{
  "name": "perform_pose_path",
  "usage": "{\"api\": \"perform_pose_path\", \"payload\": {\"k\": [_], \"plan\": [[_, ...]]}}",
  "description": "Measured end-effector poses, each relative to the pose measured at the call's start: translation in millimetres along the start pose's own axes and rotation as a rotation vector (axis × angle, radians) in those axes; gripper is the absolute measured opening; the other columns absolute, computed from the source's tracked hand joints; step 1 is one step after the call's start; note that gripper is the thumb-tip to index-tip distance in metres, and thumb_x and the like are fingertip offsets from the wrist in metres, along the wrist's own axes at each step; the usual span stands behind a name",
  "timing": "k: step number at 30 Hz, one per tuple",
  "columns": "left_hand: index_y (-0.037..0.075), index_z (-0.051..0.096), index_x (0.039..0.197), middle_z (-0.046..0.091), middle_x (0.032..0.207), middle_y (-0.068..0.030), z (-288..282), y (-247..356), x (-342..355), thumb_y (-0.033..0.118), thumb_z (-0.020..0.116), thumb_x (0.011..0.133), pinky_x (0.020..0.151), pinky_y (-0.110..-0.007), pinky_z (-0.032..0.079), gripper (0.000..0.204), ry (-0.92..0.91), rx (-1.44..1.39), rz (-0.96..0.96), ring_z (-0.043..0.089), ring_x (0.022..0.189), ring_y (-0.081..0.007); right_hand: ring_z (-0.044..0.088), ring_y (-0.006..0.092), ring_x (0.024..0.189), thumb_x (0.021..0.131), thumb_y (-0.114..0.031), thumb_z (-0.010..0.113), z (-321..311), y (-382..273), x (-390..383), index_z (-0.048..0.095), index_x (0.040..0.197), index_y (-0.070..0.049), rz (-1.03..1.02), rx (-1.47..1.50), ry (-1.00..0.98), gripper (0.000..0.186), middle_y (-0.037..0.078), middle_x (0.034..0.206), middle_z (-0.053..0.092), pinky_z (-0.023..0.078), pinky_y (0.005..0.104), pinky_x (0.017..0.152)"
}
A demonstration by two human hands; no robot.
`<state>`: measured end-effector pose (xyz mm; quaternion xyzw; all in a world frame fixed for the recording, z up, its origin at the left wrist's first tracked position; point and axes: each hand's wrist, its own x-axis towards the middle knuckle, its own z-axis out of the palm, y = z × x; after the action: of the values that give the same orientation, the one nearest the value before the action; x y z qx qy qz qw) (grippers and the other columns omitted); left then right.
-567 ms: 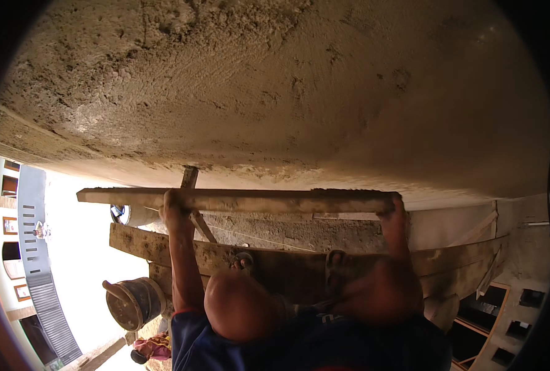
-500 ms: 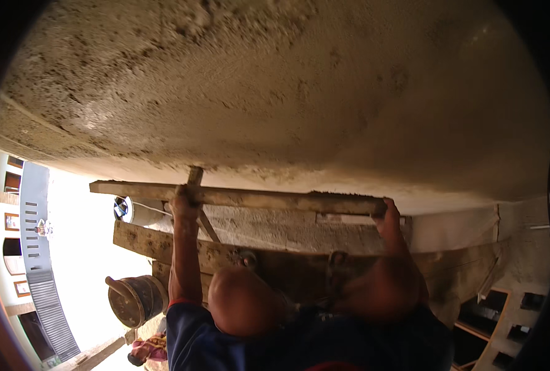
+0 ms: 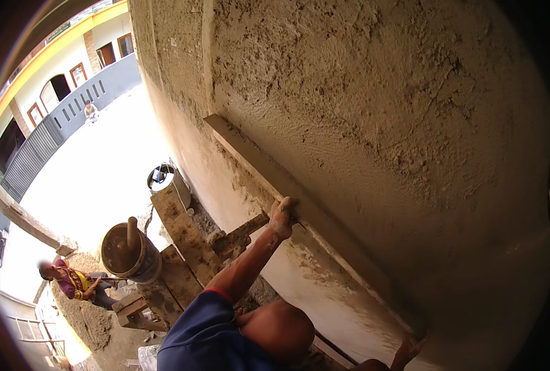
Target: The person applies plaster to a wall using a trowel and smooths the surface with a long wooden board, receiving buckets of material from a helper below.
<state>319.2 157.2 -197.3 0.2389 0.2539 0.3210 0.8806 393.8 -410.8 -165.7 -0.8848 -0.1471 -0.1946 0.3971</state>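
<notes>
A long, straight wooden board (image 3: pixel 343 252) lies slantwise against a wall (image 3: pixel 374 117) of rough, wet-looking plaster. Around its lower edge, near the middle, my left hand (image 3: pixel 281 217) is closed. Its far lower end is gripped by my right hand (image 3: pixel 409 350), partly dim at the bottom of the view. A short mortar-crusted piece of wood (image 3: pixel 241 234) reaches up to just beside my left wrist; I cannot tell whether they touch. Below the board the plaster looks smoother, with some rough patches.
Scaffold planks (image 3: pixel 185 229) run beside the wall. A dirty bucket (image 3: pixel 146 267) with a handle sticking out stands on them; a pale round container (image 3: pixel 175 188) is beyond. A person (image 3: pixel 77 281) holding a long handle is below left, near a sand heap (image 3: pixel 92 328).
My view has tilted and swung, showing more wall and scaffold. The board, level before, now slants down to the right flat along the plaster. Both hands have kept hold of it.
</notes>
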Motion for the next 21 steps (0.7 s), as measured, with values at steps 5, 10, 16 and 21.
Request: {"api": "perform_pose_path", "payload": {"k": [5, 10, 16, 21], "plan": [[0.006, 0.043, 0.101, 0.053, 0.091, -0.0111, 32.4, 5.9, -2.7, 0.026, 0.063, 0.076, 0.062, -0.038, 0.051, 0.037, 0.025, 0.035, 0.132, 0.058, 0.074, -0.0241, 0.037, 0.0411, 0.119, 0.076, -0.013, 0.064, -9.5, 3.9, 26.7, 0.036, 0.134, -0.004, -0.245, -0.657, 0.070, 0.065, 0.022, 0.135, 0.032, 0.030, 0.0477, 0.101], [0.001, 0.037, 0.111, 0.049, 0.100, -0.0129, 43.7, -13.5, 14.7, 0.018, 0.056, 0.083, 0.076, -0.034, 0.046, 0.038, 0.075, 0.328, 0.487, 0.051, 0.091, -0.0215, 0.027, 0.0444, 0.125, 0.077, -0.015, 0.062, 0.8, 35.4, 50.3, 0.035, 0.134, 0.000, 0.008, -0.808, 0.018, 0.064, 0.029, 0.134, 0.029, 0.022, 0.0499, 0.104], [-0.002, 0.043, 0.101, 0.050, 0.097, -0.0122, 88.0, 89.4, 27.7, 0.024, 0.055, 0.083, 0.075, -0.031, 0.043, 0.034, 0.075, 0.085, 0.735, 0.049, 0.086, -0.0177, 0.031, 0.0446, 0.122, 0.075, -0.007, 0.054, 9.0, -52.3, 81.0, 0.038, 0.127, 0.003, -0.240, -0.656, 0.197, 0.055, 0.029, 0.131, 0.032, 0.025, 0.0512, 0.102], [-0.002, 0.057, 0.082, 0.053, 0.078, -0.0074, 143.9, 187.1, 56.8, 0.026, 0.053, 0.083, 0.068, -0.031, 0.043, 0.028, -0.048, 0.022, 0.907, 0.050, 0.071, -0.0165, 0.035, 0.0430, 0.116, 0.073, -0.002, 0.056, -1.2, -177.0, 115.8, 0.037, 0.126, 0.001, -0.417, -0.732, 0.276, 0.056, 0.027, 0.126, 0.033, 0.030, 0.0515, 0.096]]}}
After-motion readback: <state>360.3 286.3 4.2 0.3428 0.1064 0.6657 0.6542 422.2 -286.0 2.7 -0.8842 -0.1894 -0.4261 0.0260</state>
